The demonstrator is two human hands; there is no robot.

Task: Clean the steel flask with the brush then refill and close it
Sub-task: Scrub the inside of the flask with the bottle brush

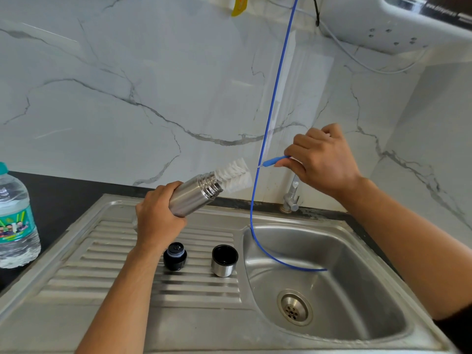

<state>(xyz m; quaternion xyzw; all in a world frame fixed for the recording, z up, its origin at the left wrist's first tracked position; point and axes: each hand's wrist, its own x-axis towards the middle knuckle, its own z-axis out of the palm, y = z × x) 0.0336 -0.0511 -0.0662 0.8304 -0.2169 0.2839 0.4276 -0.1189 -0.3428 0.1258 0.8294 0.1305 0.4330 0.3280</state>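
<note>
My left hand (157, 217) grips the steel flask (196, 195) round its lower body and holds it tilted, mouth pointing up to the right, above the sink's drainboard. The white bristle head of the brush (236, 175) sticks partly out of the flask's mouth. My right hand (321, 159) pinches the brush's blue handle (274, 160). On the drainboard stand the black stopper (175, 256) and the steel cup lid (224, 260), open side up.
The steel sink basin (357, 264) with its drain lies at the right, a tap (292, 195) behind it. A thin blue hose (274, 98) hangs from above into the basin. A plastic water bottle (15, 221) stands on the dark counter at the left.
</note>
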